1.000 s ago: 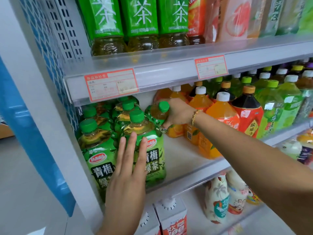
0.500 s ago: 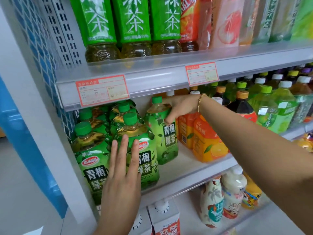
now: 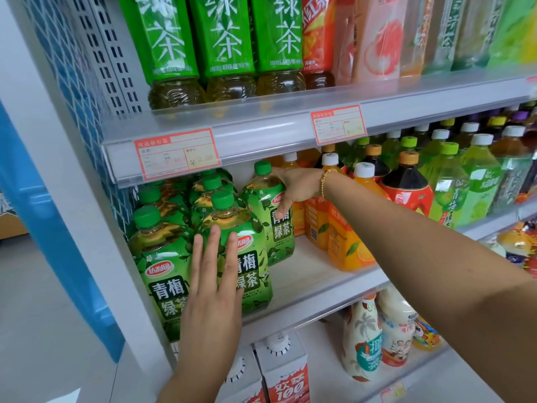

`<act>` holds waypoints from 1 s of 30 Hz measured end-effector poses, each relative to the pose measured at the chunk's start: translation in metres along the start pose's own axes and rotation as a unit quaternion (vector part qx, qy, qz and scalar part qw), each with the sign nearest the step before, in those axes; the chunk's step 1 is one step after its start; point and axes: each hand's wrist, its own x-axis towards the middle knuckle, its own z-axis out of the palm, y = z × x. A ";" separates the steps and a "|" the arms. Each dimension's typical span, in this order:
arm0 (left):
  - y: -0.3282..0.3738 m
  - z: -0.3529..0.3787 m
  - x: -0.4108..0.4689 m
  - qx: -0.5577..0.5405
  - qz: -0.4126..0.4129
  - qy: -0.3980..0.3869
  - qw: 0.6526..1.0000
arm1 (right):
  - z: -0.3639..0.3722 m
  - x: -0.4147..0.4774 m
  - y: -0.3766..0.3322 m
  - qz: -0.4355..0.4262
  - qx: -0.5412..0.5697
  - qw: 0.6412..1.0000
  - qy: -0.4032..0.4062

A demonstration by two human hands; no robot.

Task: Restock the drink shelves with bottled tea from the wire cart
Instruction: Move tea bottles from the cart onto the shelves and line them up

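Several green plum-tea bottles stand at the left end of the middle shelf [image 3: 328, 274]. My left hand [image 3: 213, 274] lies flat with straight fingers against the front green tea bottle [image 3: 250, 263]. My right hand [image 3: 295, 187] reaches under the upper shelf and curls round the shoulder of another green tea bottle [image 3: 268, 213], which stands upright further back, apart from the front row. The wire cart is out of view.
Orange juice bottles [image 3: 345, 242] stand just right of the held bottle, with red and green tea bottles beyond. The upper shelf rail [image 3: 261, 138] with price tags hangs low over the caps. Milk cartons [image 3: 283, 370] and patterned bottles fill the shelf below. A blue panel [image 3: 49, 228] stands left.
My right hand has brought the green tea bottle from tilted to upright and set it on the shelf, sliding down from the cap to its shoulder. My left hand stays flat on the front bottle.
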 end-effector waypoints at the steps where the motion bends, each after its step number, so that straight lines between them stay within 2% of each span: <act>1: 0.000 0.000 0.000 -0.007 -0.002 -0.002 1.000 | 0.001 -0.003 -0.003 0.006 -0.007 1.000 0.013; 3: 0.001 -0.001 -0.001 -0.018 -0.007 -0.005 1.000 | 0.011 -0.013 -0.009 0.013 -0.032 0.997 0.072; 6: 0.003 -0.004 -0.002 -0.019 -0.011 -0.009 1.000 | 0.041 -0.033 -0.012 0.019 -0.072 0.973 0.217; 8: 0.005 -0.004 -0.003 -0.010 -0.008 -0.008 1.000 | 0.066 -0.050 -0.011 0.032 -0.052 0.949 0.309; 10: 0.005 -0.004 -0.003 -0.005 -0.007 0.000 1.000 | 0.091 -0.068 -0.009 0.056 -0.031 0.927 0.369; 11: 0.006 -0.005 -0.003 -0.005 -0.009 0.007 1.000 | 0.104 -0.077 -0.008 0.071 -0.043 0.925 0.370; 13: 0.009 -0.002 -0.005 -0.021 -0.005 0.043 0.999 | 0.126 -0.090 -0.001 0.103 -0.092 0.938 0.317; 16: 0.025 0.010 -0.021 -0.099 0.052 0.075 0.991 | 0.148 -0.092 0.018 0.151 -0.122 0.952 0.236; 17: 0.031 0.017 -0.025 -0.132 0.060 0.057 0.988 | 0.151 -0.090 0.024 0.157 -0.117 0.952 0.235; 20: 0.042 0.034 -0.026 -0.182 0.013 -0.039 0.982 | 0.152 -0.085 0.033 0.146 -0.072 0.954 0.253; 23: 0.047 0.042 -0.022 -0.136 -0.006 -0.114 0.984 | 0.141 -0.093 0.028 0.143 0.030 0.947 0.288; 26: 0.052 0.035 -0.012 -0.120 -0.040 -0.206 0.970 | 0.118 -0.113 0.014 0.163 0.096 0.933 0.306; 30: 0.086 0.001 0.010 -0.194 -0.051 -0.231 0.952 | 0.080 -0.169 0.001 0.250 0.119 0.909 0.313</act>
